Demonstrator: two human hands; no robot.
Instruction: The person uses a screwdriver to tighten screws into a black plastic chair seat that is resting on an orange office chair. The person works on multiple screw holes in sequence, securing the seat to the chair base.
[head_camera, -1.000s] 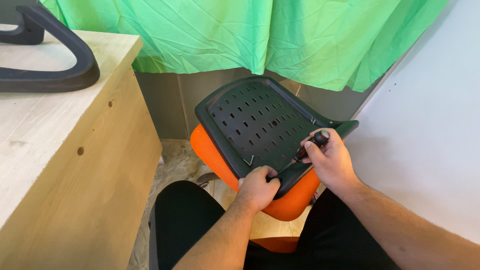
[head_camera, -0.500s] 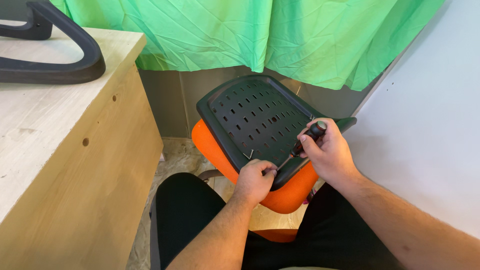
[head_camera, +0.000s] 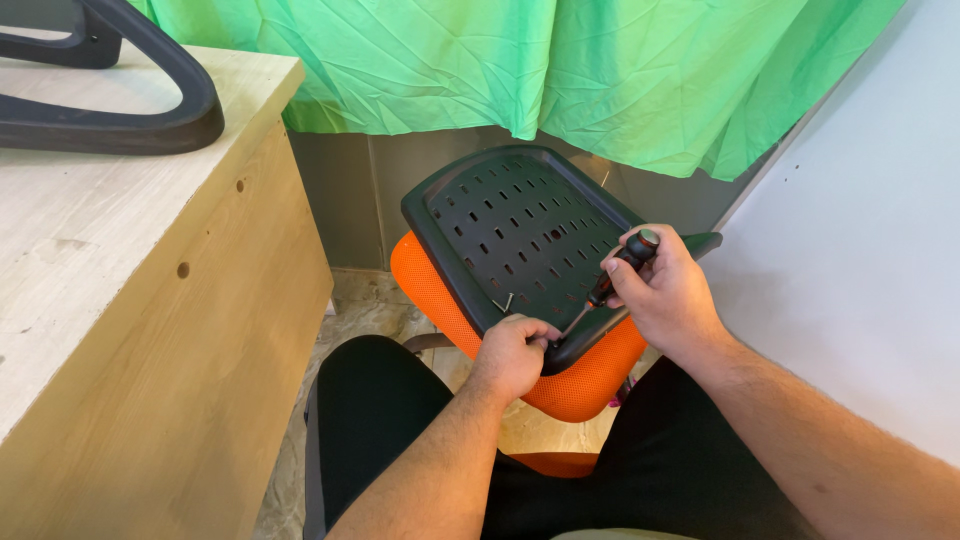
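- Here, the right hand (head_camera: 668, 295) is curled around the black grip of a screwdriver (head_camera: 617, 277), its thin shaft slanting down-left.
- The left hand (head_camera: 512, 352) is closed at the near edge of the black perforated seat plate (head_camera: 520, 230), fingertips pinching at the screwdriver's tip; what they pinch is too small to make out.
- The hard plastic plate lies tilted on an orange mesh cushion (head_camera: 585, 380), above the person's lap.
- At left, a pale wooden surface (head_camera: 90, 260) carries a curved black armrest (head_camera: 120, 110), cut off by the frame.
- A green curtain (head_camera: 500, 60) hangs behind.
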